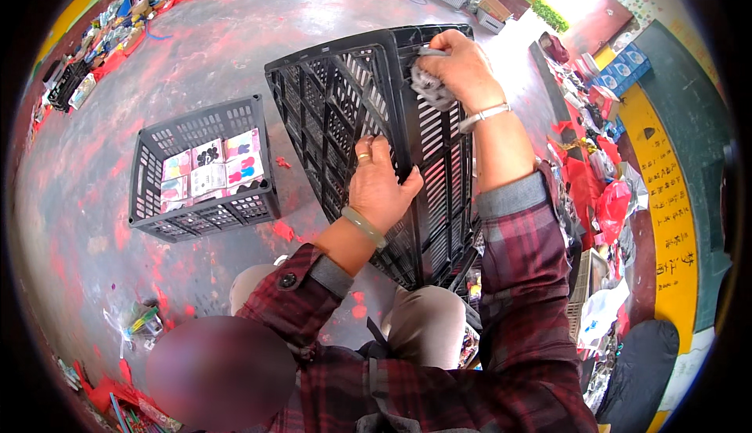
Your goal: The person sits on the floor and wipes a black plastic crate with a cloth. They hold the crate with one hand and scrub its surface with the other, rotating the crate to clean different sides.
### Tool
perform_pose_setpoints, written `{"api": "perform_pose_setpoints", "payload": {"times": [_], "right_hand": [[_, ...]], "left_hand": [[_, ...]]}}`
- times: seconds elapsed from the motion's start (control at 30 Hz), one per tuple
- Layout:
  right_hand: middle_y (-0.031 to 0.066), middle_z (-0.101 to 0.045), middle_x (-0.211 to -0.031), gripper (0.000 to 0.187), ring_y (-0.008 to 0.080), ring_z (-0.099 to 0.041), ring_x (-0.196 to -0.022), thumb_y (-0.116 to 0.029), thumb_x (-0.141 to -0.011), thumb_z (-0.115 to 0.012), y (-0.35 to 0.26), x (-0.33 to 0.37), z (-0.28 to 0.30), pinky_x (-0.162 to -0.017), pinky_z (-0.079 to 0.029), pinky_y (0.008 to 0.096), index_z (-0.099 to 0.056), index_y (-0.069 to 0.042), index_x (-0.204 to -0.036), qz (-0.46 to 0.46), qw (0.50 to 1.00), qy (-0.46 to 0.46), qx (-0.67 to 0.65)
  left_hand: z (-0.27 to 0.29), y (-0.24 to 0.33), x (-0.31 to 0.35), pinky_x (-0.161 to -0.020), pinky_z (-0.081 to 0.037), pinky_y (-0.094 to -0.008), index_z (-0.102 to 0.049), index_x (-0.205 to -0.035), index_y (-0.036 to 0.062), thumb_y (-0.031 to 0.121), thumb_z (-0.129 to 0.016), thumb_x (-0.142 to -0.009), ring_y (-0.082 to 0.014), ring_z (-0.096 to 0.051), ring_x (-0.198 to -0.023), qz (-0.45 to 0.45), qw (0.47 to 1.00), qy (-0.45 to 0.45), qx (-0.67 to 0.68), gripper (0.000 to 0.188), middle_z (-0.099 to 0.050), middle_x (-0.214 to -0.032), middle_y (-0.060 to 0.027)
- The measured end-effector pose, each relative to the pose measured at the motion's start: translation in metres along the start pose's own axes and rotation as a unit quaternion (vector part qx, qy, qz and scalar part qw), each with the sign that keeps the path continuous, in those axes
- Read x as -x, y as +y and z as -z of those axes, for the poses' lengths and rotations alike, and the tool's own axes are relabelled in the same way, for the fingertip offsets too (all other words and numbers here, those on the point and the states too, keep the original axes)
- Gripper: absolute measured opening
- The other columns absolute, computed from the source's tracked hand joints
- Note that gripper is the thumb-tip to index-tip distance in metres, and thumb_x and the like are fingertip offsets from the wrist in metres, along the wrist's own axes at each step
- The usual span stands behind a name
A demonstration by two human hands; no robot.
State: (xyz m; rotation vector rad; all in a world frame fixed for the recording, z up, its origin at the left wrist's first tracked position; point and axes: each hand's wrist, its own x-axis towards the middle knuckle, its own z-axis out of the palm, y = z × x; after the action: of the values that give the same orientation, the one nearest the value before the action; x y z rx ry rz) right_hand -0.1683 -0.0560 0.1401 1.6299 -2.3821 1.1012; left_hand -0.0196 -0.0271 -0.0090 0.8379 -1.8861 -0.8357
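Head view: left hand (pixel 378 186) grips black crate (pixel 337 112) tipped on knees at 12 o'clock; right hand (pixel 458 61) clenches grey rag (pixel 429 88) against its rim. Crate may slip if grip loosens.

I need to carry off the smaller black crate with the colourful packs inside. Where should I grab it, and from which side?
Grip the smaller black crate by its top rim, one hand on each short end, coming down from above. It stands upright on the floor with the packs lying flat inside, and the open-topped rim looks bare and firm; the slotted walls probably offer finger holes too.
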Motion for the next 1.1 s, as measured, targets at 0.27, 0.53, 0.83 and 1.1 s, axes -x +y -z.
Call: {"api": "perform_pose_setpoints", "payload": {"times": [0.27, 0.53, 0.83, 1.1], "right_hand": [[0.0191, -0.065, -0.079, 0.025, 0.0373, -0.062, -0.078, -0.025, -0.067, -0.066, -0.01, 0.011, -0.004, -0.073, -0.048, 0.0413, -0.061, -0.004, -0.081, 0.03, 0.991, 0.049, 0.118], [0.0175, -0.063, -0.075, 0.021, 0.039, -0.06, -0.072, -0.02, -0.069, -0.065, 0.006, 0.026, -0.015, -0.068, -0.048, 0.0405, -0.057, -0.007, -0.084, 0.075, 0.985, 0.15, 0.035], [0.0079, -0.062, -0.075, 0.011, 0.016, -0.059, -0.059, -0.011, -0.087, -0.059, 0.017, 0.04, 0.02, -0.052, -0.048, 0.0292, -0.058, 0.0, -0.085, -0.103, 0.808, 0.024, -0.579], [0.0141, -0.059, -0.08, 0.015, 0.0321, -0.057, -0.076, -0.014, -0.077, -0.065, 0.007, 0.061, -0.011, -0.07, -0.046, 0.038, -0.062, -0.003, -0.087, 0.147, 0.969, 0.194, 0.035]], "left_hand": [[-0.001, 0.003, 0.004, -0.077, -0.05, -0.0458, -0.037, -0.114, -0.0033, 0.022, -0.071, -0.07, -0.0453, -0.055, -0.094, 0.018, 1.0, -0.025, -0.005, 0.061, -0.039, -0.12, -0.0271], [-0.001, 0.008, 0.006, -0.076, -0.049, -0.0464, -0.038, -0.113, -0.003, 0.022, -0.071, -0.069, -0.0439, -0.055, -0.092, 0.019, 1.0, -0.007, -0.003, 0.06, -0.04, -0.119, -0.0253], [-0.002, 0.005, 0.006, -0.077, -0.049, -0.0459, -0.038, -0.113, -0.0033, 0.023, -0.071, -0.07, -0.044, -0.056, -0.091, -0.003, 1.0, -0.012, -0.002, 0.059, -0.04, -0.119, -0.0261], [-0.007, 0.006, 0.008, -0.073, -0.051, -0.0446, -0.039, -0.114, -0.0026, 0.025, -0.07, -0.072, -0.0426, -0.059, -0.083, -0.012, 1.0, -0.019, 0.001, 0.059, -0.04, -0.12, -0.0266]]}}
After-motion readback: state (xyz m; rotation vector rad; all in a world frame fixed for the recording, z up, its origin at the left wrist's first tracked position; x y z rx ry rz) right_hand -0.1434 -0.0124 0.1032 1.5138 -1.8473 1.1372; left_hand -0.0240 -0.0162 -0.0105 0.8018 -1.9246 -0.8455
